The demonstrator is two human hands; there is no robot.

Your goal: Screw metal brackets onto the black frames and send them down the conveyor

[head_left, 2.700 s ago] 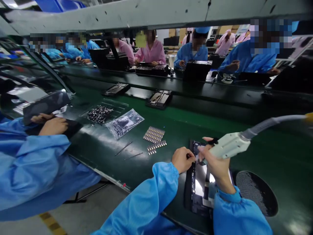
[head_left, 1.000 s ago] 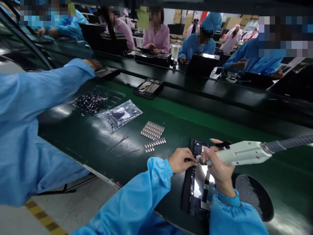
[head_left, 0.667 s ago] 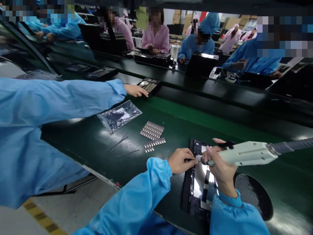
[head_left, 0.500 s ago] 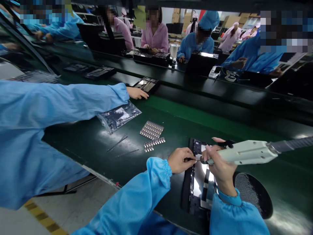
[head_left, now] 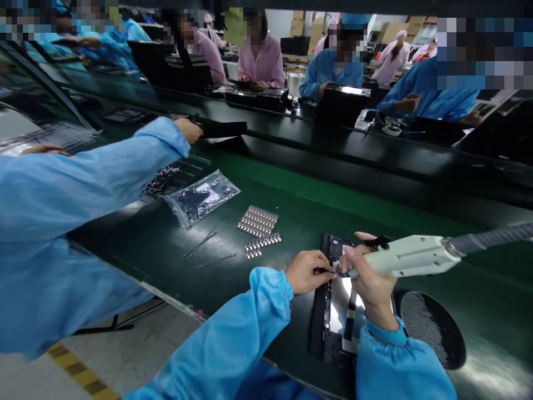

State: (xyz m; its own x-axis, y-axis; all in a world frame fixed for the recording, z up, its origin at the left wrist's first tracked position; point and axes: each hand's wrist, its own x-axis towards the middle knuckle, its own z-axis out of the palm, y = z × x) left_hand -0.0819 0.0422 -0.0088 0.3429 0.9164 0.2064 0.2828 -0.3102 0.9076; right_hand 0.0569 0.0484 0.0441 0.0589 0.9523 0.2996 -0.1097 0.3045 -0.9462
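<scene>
My right hand (head_left: 373, 286) is wrapped round a pale green electric screwdriver (head_left: 412, 256), its tip pointing left. Beneath both hands lies an opened flat black device (head_left: 320, 319), with shiny silver panels and dark strips inside. Over its left edge, my left hand (head_left: 308, 272) is closed in a pinch close to the screwdriver's tip. A small dark thing shows between those fingers, too hidden to name. Beside my right wrist is a round black dish (head_left: 433, 330) filled with many tiny pieces, perhaps screws.
Sheets of small metallic parts (head_left: 258, 221), tweezers (head_left: 200, 243) and a clear plastic bag (head_left: 204, 197) lie on the green bench (head_left: 233, 294). At left, a co-worker's sleeve (head_left: 95, 178) reaches across, hand on a black panel (head_left: 222, 129). Other people sit across the line.
The co-worker's arm at left has drawn back leftward, and the hand now lifts a black panel. My screwdriver has shifted slightly left; my left hand has hardly moved.
</scene>
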